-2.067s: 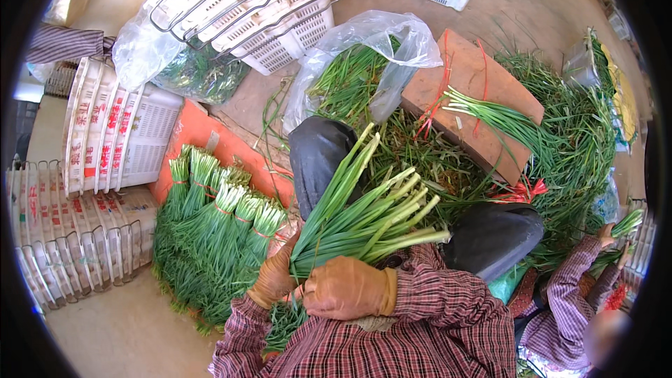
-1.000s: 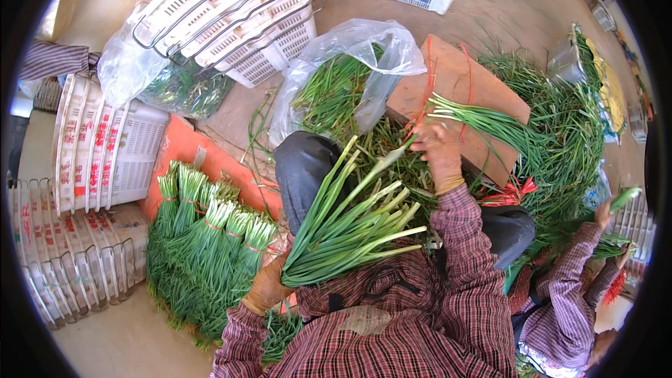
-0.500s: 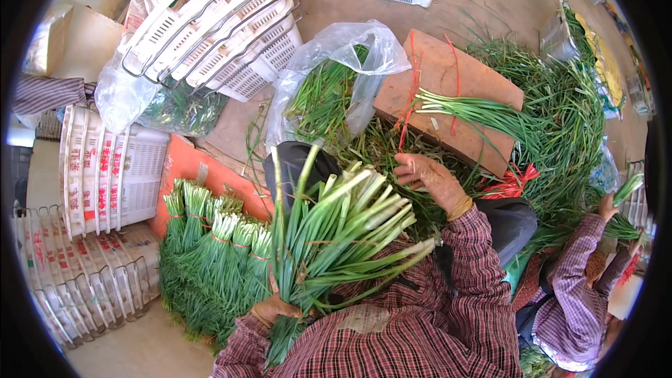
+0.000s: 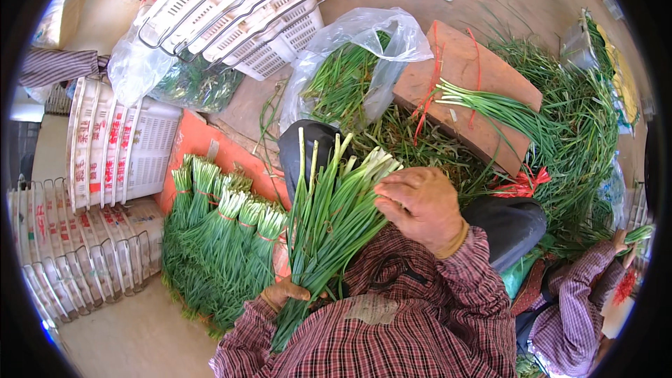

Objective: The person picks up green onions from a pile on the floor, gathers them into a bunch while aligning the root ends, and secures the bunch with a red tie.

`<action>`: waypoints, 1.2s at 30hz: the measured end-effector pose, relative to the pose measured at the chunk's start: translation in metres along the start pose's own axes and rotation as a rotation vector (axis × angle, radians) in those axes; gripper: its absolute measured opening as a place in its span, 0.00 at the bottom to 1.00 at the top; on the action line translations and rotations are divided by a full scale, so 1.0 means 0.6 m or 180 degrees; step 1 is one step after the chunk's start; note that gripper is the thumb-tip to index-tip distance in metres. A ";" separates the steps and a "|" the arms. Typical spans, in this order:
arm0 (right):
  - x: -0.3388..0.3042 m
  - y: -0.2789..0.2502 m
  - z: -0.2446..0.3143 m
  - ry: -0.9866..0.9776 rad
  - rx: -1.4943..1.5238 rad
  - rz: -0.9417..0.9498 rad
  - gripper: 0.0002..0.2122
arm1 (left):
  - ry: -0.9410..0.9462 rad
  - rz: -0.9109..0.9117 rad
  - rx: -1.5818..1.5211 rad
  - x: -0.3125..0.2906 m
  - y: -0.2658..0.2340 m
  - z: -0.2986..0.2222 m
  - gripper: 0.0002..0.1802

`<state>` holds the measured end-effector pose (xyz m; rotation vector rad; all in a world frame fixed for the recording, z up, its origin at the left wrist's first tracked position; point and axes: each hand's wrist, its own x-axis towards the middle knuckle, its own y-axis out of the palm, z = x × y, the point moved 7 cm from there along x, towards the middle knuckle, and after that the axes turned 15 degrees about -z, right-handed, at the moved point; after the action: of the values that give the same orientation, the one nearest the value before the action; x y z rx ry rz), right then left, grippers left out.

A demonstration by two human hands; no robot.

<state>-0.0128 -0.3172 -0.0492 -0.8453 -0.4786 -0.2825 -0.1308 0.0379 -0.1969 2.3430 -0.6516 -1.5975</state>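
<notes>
My left hand [image 4: 283,292] grips a thick bunch of green onions [image 4: 329,217] near its leafy end, and the pale stalk ends point up and away from me. My right hand [image 4: 420,206] lies flat against those stalk ends, its fingers closed over the top right of the bunch. Both plaid sleeves come in from below. Several tied bundles of green onions [image 4: 220,245] lie stacked on the ground just left of my left hand.
An orange board [image 4: 203,143] lies under the stacked bundles. White plastic baskets [image 4: 115,147] stand at the left and the top. A clear bag of greens [image 4: 350,70], a brown block [image 4: 469,77] with red ties and loose greens [image 4: 581,126] lie ahead. Another person's plaid sleeve [image 4: 574,308] is at the lower right.
My right hand came back from the loose greens near the brown block and now rests on the bunch's stalk ends. The bunch has swung more upright in my left hand.
</notes>
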 end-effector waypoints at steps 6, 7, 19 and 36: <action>-0.030 0.078 -0.009 0.0392 -0.1077 0.1119 0.15 | 0.0025 0.0103 0.0026 0.000 -0.028 0.030 0.43; -0.033 0.082 -0.004 0.0305 -0.1051 0.1160 0.14 | -0.0011 0.0124 0.0015 0.004 -0.023 0.030 0.43; -0.047 0.057 0.159 -0.0312 0.2381 0.1150 0.06 | 0.0208 -0.0097 0.0012 -0.028 0.080 -0.067 0.48; 0.022 0.146 0.032 0.1189 0.0445 0.0989 0.15 | -0.0117 -0.0476 0.0410 -0.031 0.078 -0.052 0.49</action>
<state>0.0299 -0.2472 -0.0880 -0.6981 -0.0152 -0.1133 -0.1181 0.0041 -0.1499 2.5141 -0.6174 -1.7122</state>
